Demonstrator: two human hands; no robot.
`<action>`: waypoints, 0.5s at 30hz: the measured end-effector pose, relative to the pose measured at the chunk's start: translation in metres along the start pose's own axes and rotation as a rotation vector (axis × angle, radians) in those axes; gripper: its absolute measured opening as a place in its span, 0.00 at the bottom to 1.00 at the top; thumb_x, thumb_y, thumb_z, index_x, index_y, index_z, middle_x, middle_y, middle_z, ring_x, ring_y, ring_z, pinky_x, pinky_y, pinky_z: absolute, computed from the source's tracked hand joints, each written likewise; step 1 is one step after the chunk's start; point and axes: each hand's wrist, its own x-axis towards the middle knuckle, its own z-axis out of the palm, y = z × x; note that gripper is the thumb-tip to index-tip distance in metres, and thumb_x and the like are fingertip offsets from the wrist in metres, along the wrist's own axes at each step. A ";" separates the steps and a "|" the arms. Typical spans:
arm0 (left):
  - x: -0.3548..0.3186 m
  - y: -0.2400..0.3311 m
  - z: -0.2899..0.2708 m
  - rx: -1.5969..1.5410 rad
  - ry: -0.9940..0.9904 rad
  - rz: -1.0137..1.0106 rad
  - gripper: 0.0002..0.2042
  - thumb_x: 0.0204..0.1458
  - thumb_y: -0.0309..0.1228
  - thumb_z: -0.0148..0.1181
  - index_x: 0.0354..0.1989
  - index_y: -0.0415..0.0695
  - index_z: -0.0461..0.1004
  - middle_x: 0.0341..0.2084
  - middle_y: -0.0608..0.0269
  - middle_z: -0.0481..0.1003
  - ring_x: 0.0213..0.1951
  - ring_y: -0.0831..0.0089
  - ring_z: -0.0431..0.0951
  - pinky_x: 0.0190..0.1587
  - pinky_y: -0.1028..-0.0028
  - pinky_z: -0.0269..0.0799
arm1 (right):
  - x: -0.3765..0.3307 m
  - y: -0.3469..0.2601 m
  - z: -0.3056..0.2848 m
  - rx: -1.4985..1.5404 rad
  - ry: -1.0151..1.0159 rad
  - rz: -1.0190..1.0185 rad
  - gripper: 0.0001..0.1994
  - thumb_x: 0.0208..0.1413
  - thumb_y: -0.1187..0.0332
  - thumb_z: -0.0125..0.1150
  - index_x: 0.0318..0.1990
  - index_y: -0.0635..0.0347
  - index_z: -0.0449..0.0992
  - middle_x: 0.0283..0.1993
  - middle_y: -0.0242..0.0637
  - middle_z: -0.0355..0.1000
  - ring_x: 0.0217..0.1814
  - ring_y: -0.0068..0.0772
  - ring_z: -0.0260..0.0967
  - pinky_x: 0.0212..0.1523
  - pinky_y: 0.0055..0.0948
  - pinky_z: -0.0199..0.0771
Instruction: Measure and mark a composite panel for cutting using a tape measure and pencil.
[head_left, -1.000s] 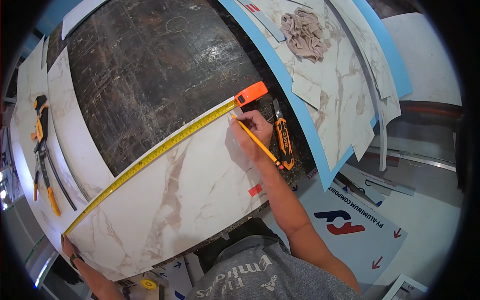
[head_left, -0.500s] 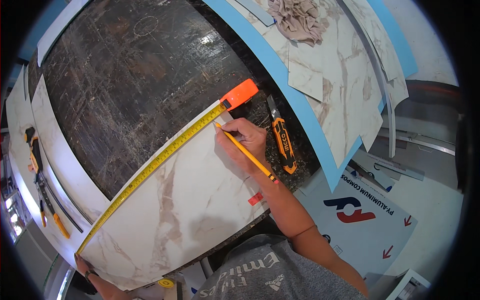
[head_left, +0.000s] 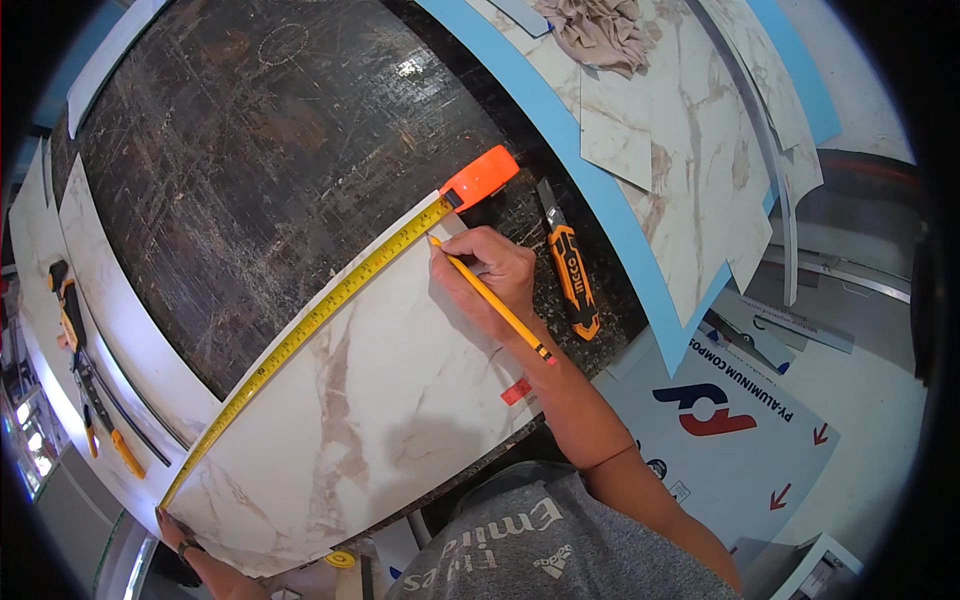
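Note:
A white panel with brown marble veining (head_left: 400,370) lies on a scratched dark worktable (head_left: 260,150). Along its far edge stretches a yellow tape measure blade (head_left: 310,337), running out of an orange case (head_left: 482,178) at the panel's right end. My right hand (head_left: 488,272) rests near that end, closed around a yellow pencil (head_left: 495,302) whose tip touches the panel just below the blade. At the lower left corner, my left hand (head_left: 176,527) pinches the tape's end against the panel edge. An orange and black utility knife (head_left: 571,275), blade out, lies right of my right hand.
Pliers (head_left: 85,345) and a yellow-handled tool lie on marbled strips at the left. Beyond the table's right side are blue-edged marbled sheets (head_left: 690,200) with a crumpled beige cloth (head_left: 600,35) on top. A printed grey board (head_left: 740,440) lies lower right. A red sticker (head_left: 516,391) marks the panel.
The view has shifted slightly. My hands, the pencil and the tape keep nearly the same places on the panel.

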 end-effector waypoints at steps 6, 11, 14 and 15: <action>-0.006 0.007 0.005 -0.040 -0.009 0.006 0.22 0.65 0.36 0.60 0.63 0.36 0.72 0.56 0.56 0.78 0.55 0.68 0.78 0.59 0.77 0.70 | 0.000 -0.003 0.000 -0.031 -0.003 0.013 0.06 0.47 0.85 0.69 0.29 0.66 0.79 0.27 0.30 0.75 0.22 0.17 0.59 0.22 0.18 0.60; -0.007 0.014 0.016 -0.075 -0.021 0.008 0.22 0.65 0.35 0.59 0.63 0.36 0.72 0.56 0.56 0.78 0.54 0.68 0.78 0.59 0.77 0.71 | 0.001 -0.004 0.000 -0.031 0.002 0.027 0.06 0.47 0.85 0.69 0.29 0.66 0.79 0.27 0.30 0.75 0.21 0.17 0.58 0.21 0.18 0.60; -0.007 0.018 0.016 -0.095 -0.024 0.011 0.22 0.65 0.35 0.59 0.63 0.36 0.72 0.55 0.56 0.78 0.54 0.68 0.78 0.59 0.77 0.71 | 0.000 -0.004 0.000 -0.025 0.000 0.025 0.06 0.47 0.85 0.69 0.29 0.66 0.79 0.26 0.30 0.75 0.21 0.17 0.58 0.21 0.18 0.60; -0.007 0.018 0.017 -0.102 -0.026 0.012 0.22 0.65 0.35 0.59 0.63 0.36 0.72 0.55 0.56 0.78 0.54 0.69 0.78 0.59 0.77 0.71 | 0.000 -0.003 -0.001 -0.023 -0.001 0.024 0.06 0.47 0.85 0.69 0.29 0.66 0.79 0.26 0.30 0.75 0.21 0.17 0.58 0.21 0.18 0.60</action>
